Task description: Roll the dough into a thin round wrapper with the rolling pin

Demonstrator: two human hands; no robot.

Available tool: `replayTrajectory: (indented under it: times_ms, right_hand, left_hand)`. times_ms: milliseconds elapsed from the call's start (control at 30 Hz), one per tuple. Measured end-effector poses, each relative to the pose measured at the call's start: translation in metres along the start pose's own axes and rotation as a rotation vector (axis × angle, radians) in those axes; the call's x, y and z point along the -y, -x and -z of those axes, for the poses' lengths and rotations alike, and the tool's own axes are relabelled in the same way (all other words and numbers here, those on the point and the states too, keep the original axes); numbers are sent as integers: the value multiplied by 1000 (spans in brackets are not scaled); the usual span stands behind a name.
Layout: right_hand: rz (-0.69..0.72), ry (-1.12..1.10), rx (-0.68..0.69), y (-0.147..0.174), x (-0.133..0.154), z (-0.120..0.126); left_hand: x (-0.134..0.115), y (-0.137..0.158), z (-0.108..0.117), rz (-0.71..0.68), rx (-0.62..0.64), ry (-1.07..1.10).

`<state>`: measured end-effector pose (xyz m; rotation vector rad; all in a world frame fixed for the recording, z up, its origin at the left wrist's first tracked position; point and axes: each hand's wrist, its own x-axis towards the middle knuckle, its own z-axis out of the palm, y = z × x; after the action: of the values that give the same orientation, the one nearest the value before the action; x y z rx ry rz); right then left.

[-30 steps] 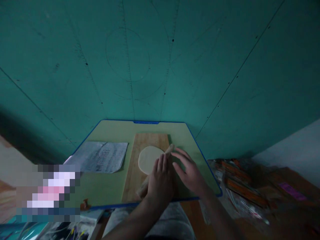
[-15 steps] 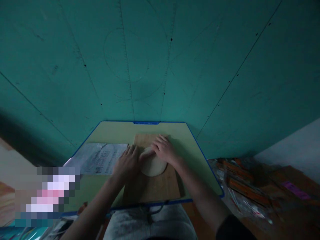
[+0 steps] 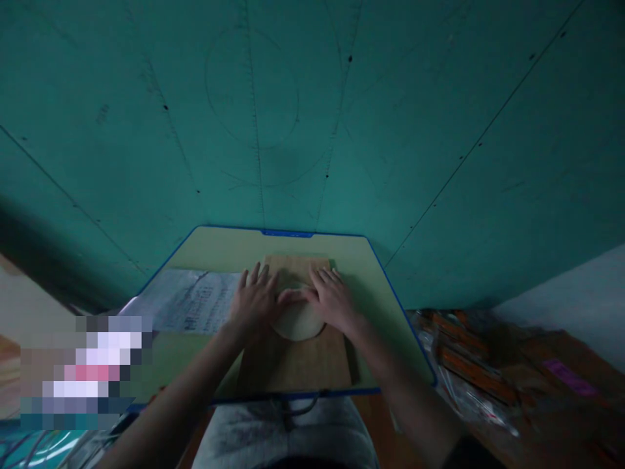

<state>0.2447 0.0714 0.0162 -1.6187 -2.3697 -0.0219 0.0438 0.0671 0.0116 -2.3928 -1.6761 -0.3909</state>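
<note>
A flat, pale round of dough (image 3: 299, 322) lies on a wooden board (image 3: 295, 368). My left hand (image 3: 254, 296) rests at the dough's left edge, fingers spread and pointing away from me, its thumb reaching onto the far part. At the right edge, my right hand (image 3: 333, 296) lies with fingers stretched out and its thumb on the dough. The two thumbs come close together over the dough's far side. Neither hand is wrapped round anything. Dim light hides the exact contact under the palms.
The board lies on a pale green, blue-edged table (image 3: 219, 244). A printed sheet (image 3: 195, 303) is on the table at left. Behind stands a green wall (image 3: 303, 117). Cardboard and plastic-wrapped goods (image 3: 469, 365) lie on the floor at right. A pixelated patch covers the lower left.
My left hand has spread its fingers and its thumb has come inward over the dough. My right hand has shifted slightly right, fingers more apart. The camera view has tilted a little.
</note>
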Motion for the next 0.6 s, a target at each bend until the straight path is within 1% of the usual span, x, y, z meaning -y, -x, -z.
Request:
replayTrajectory:
  times_ms: [67,100,167,233,367,433,467,500,533,600]
  right_hand:
    - [-42,33,-16,-22,2,-4]
    - [-43,35,-23,-26,3,-4]
    - [-13,0,-30,-16,4,-1]
    - [41,-60,-41,14,5,4]
    - [136,-94,-55,89,9,18]
    - [147,-93,-31,107,10,21]
    - [149,-91,-17,107,10,22]
    - [147,-86,-1,101,10,20]
    - [140,-79,13,89,9,18]
    - [94,-59,38,53,6,12]
  left_hand:
    - [2,-23,3,92,22,-17]
    - [2,-27,5,117,37,-17]
    - [-3,-17,9,114,60,-1]
    - [-10,13,12,47,44,21]
    - [-17,88,15,-183,-118,-4]
    - [-16,106,13,-231,-171,-26]
    - [-15,106,11,-233,-174,-33]
    - [-13,100,8,-224,-160,-34]
    - [-11,89,5,-208,-130,-31]
    - [-6,52,0,-129,-47,-28]
